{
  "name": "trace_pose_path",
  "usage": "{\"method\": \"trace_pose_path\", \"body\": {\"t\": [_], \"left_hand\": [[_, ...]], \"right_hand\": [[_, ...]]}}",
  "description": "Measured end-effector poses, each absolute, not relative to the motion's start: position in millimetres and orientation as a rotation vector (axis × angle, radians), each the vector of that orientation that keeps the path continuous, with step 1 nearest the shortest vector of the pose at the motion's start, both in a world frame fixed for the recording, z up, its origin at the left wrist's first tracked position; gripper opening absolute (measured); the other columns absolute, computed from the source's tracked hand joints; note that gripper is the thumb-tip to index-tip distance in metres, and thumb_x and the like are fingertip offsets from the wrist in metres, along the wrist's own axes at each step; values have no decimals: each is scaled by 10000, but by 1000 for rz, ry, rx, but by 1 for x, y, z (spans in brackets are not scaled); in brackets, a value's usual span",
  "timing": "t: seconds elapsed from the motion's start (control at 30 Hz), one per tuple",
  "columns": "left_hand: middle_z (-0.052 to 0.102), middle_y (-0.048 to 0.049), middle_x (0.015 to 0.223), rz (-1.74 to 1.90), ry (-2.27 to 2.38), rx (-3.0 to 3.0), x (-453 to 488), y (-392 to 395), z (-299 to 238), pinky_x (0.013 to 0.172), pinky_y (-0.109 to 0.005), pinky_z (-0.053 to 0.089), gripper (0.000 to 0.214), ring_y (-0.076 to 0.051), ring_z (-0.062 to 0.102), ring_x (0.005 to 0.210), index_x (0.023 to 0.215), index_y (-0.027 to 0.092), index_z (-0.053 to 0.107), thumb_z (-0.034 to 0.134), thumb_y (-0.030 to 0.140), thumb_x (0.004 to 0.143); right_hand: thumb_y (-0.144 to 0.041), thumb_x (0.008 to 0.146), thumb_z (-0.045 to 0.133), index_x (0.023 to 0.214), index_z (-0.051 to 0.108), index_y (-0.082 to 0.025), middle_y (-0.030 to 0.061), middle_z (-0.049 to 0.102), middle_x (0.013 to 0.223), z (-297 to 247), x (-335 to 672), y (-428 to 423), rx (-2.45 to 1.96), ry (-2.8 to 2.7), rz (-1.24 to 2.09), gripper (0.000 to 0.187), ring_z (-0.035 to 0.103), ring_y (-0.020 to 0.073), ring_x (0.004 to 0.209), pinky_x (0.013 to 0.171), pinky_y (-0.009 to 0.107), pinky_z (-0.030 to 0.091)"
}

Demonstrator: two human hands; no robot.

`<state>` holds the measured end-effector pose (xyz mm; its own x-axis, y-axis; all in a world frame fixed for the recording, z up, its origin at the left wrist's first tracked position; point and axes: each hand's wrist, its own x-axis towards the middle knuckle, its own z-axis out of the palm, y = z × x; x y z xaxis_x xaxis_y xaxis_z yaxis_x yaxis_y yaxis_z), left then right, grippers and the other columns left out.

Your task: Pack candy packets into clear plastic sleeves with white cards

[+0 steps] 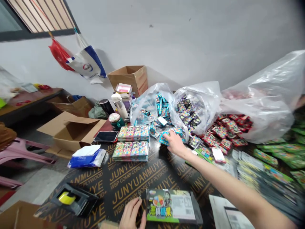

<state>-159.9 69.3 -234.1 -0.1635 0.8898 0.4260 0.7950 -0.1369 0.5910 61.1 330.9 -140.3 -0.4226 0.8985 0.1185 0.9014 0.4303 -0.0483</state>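
Observation:
Reaching out over the table, my right hand [175, 144] has its fingers closed on a small blue candy packet [164, 138], beside a clear bag of blue packets [143, 118]. My left hand [132, 214] rests near the front edge, fingers bent and thumb apart, with nothing seen in it. Just right of it lies a flat black-and-green box [159, 206] with a cartoon figure and a white label. Two stacks of colourful packet strips, the nearer stack [131, 150] and the farther stack [133, 133], sit left of my right hand.
Bags of purple packets [187, 114] and red packets [228, 130] stand along the wall, with green packets [265, 156] at right. A tape dispenser [72, 198], wipes pack [87, 156], phone [106, 136], jar [116, 121] and open carton [71, 132] are at left.

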Motion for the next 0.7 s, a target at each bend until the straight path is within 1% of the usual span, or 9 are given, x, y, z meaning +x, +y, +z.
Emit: {"method": "trace_pose_path", "body": {"t": [0.13,0.17,0.23,0.3,0.4,0.5,0.57,0.63,0.7], "left_hand": [[630,-99,1041,1185,1789,1506,-142,104,-195,893,-417,447,252,-246,573,999,938,193,641,610,324,724],[629,-109,1046,1185,1671,1340,-131,119,-185,875,-404,464,295,-239,584,985,970,176,623,614,339,724],[627,-136,1051,1183,1386,996,-104,152,-168,768,-359,520,474,-220,624,909,1126,151,527,637,356,712],[634,-120,1021,1205,1219,804,-79,184,-159,688,-312,539,608,-186,649,815,1210,166,434,678,340,682],[660,-55,786,1188,1199,779,-61,220,-159,618,-263,532,474,-122,639,622,1097,131,488,666,300,691],[619,15,624,1159,1262,838,-70,236,-162,524,-210,494,420,-79,579,481,1011,129,506,690,214,643],[587,43,563,1120,1267,882,-83,237,-159,472,-188,459,401,-72,550,437,982,128,515,686,183,623],[588,32,562,1057,1232,935,-92,232,-151,467,-184,447,337,-82,560,457,936,115,545,665,186,628],[611,5,598,979,1172,979,-93,222,-140,488,-197,456,313,-97,579,497,918,105,574,657,192,629]], "right_hand": [[-130,656,544,1157,479,-241,121,426,1197,-144,78,266,-1598,-2428,-85,517,421,274,1035,807,345,323],[-129,661,544,1156,484,-237,125,422,1211,-146,78,254,-1610,-2402,-81,510,413,277,1049,818,350,319],[-137,678,543,1167,486,-234,128,410,1241,-148,77,238,-1600,-2383,-70,502,405,281,1066,840,361,313],[-144,710,528,1190,478,-238,127,388,1283,-148,76,229,-1550,-2413,-73,492,410,277,1068,854,372,309],[-207,730,566,1274,401,-272,119,291,1378,-145,86,229,-1503,-2459,-101,573,352,303,1158,910,422,274],[-357,622,704,1352,262,-315,106,123,1453,-139,110,232,-1558,-2409,-106,855,138,370,1289,970,523,169],[-446,571,728,1367,222,-319,102,31,1470,-134,127,228,-1544,-2378,-32,952,47,380,1313,985,544,134],[-512,578,700,1375,210,-297,108,2,1473,-128,138,219,-1438,-2377,130,959,40,362,1323,1003,524,144],[-543,602,666,1384,189,-269,119,44,1470,-123,141,205,-1273,-2385,344,956,72,336,1329,1018,501,162]]}}
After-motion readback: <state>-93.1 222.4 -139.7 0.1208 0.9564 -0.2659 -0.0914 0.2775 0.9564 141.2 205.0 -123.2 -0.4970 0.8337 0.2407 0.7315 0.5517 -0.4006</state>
